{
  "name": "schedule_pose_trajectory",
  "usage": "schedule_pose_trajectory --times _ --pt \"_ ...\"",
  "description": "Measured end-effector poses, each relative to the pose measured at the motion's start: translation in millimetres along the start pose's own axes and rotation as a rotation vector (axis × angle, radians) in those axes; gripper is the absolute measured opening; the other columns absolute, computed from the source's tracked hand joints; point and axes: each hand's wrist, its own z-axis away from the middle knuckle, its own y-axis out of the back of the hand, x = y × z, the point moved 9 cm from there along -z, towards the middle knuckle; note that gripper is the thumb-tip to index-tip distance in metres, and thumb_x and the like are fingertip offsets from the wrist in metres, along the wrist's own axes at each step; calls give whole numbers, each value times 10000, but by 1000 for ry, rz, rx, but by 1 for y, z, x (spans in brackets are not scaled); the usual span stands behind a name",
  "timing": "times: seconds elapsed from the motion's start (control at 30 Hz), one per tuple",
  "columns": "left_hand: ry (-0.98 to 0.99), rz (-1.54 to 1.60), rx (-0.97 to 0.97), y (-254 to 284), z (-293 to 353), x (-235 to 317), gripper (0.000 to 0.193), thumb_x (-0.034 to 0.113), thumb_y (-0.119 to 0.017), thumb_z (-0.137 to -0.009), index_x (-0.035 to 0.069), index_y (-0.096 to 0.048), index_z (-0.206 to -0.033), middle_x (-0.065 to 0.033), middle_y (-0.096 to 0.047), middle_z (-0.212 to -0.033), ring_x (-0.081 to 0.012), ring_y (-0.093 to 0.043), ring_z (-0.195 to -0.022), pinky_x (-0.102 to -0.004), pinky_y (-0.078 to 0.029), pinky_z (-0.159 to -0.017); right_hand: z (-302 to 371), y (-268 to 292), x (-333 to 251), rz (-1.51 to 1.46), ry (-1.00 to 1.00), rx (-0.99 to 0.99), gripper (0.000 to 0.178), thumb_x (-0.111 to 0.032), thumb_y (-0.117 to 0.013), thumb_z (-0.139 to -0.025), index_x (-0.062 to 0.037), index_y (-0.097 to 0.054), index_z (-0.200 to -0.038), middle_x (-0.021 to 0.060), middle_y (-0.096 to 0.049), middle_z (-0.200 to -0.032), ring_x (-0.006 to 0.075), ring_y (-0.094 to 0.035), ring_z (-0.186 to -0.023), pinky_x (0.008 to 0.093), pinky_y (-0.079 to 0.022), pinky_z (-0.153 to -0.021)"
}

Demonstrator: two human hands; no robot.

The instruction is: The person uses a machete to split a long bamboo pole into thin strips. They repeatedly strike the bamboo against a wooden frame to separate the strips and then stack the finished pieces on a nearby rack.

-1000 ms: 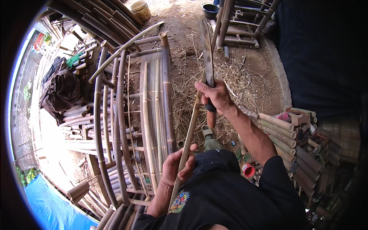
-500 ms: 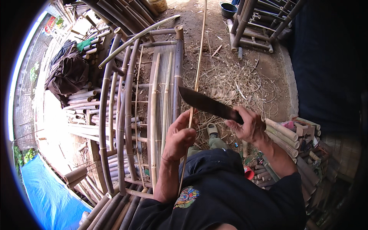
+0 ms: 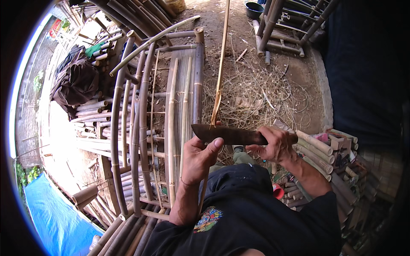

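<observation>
My right hand [image 3: 273,144] is wrapped round the handle of a dark-bladed machete [image 3: 228,135]. The blade lies nearly level, its tip pointing left over my left hand [image 3: 200,157]. A long, thin bamboo strip [image 3: 221,64] runs from the top of the view down past the blade, and my left fingers are closed on it just below. The blade crosses the strip and hides part of it and of the fingers. Above the blade the strip looks wider and frayed. Its lower end passes along my left forearm towards my side.
At my left stands a bamboo bench frame [image 3: 198,85] with slats on it. Thin shavings [image 3: 265,94] litter the dirt floor ahead. Cut bamboo pieces [image 3: 316,149] are piled at my right, near a red container [image 3: 278,191]. A bamboo rack [image 3: 282,47] and dark basin [image 3: 254,10] stand farther off.
The machete has swung from a slant to nearly level and come down and left across the strip, close to my left hand. The strip now looks split above the blade.
</observation>
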Motion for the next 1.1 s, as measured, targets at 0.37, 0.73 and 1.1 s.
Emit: schedule_pose_trajectory --times 0.37,0.73,1.1 --pt "39 170 -38 -4 -1 -7 483 161 -714 -887 0 -546 -1309 50 -560 -744 4 -378 -517 -179 -256 -444 0 3 0 -61 6 -29 582 -642 -635 -821 -64 -568 -825 85 -582 -646 280 -658 -587 393 -532 -514" --pt "96 -15 98 0 9 -16 314 337 -688 -910 32 -617 -891 62 -474 -608 -12 -343 -459 -189 -236 -402 -1 21 -2 77 10 110 583 -637 -647 -814 -58 -580 -833 102 -589 -654 293 -648 -572 397 -520 -516" --pt "-54 120 -217 -14 1 -4 802 180 -846 -718 -4 -430 -1378 -40 -621 -1002 -111 -562 -888 -251 -413 -786 9 14 -9 -66 -19 -23 589 -645 -623 -826 -58 -572 -814 108 -570 -633 308 -647 -604 410 -511 -538"
